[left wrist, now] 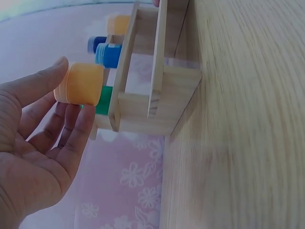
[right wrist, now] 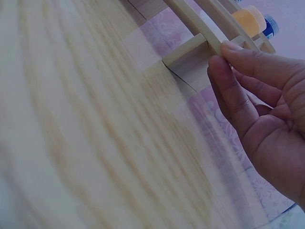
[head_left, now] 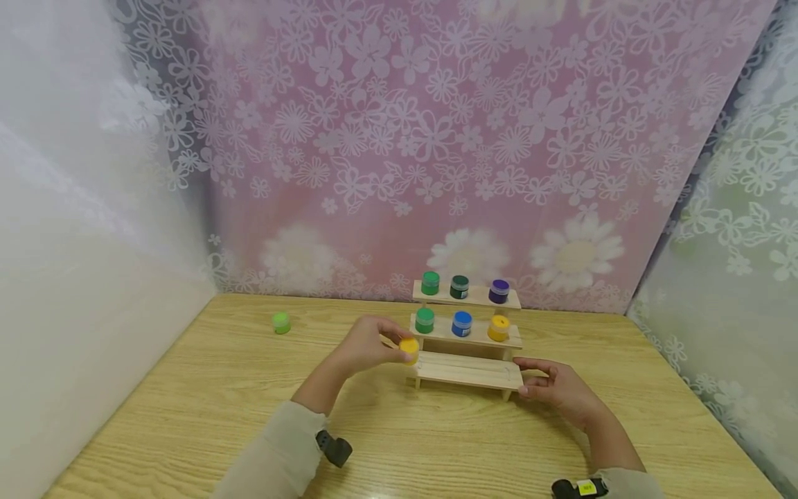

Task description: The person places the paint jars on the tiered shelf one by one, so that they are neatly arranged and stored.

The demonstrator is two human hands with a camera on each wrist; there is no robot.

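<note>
My left hand [head_left: 369, 344] pinches a small yellow-orange paint jar [head_left: 409, 346] between thumb and fingers, near the left end of the lowest step of a wooden three-step display stand [head_left: 469, 371]. In the left wrist view the jar [left wrist: 82, 85] is tilted, held clear of the boards. My right hand [head_left: 564, 391] grips the right end of that lowest board, thumb [right wrist: 238, 51] and forefinger at its corner. The middle step carries a green jar [head_left: 424, 320], a blue jar [head_left: 461, 324] and a yellow jar [head_left: 499, 328]. The lowest step is bare.
On the top step stand a green jar [head_left: 430, 283], a dark green jar [head_left: 459, 286] and a purple jar [head_left: 499, 291]. A light green jar [head_left: 281, 322] sits far left on the wooden table [head_left: 218, 402]. Behind the stand hangs a pink flowered curtain [head_left: 386, 173].
</note>
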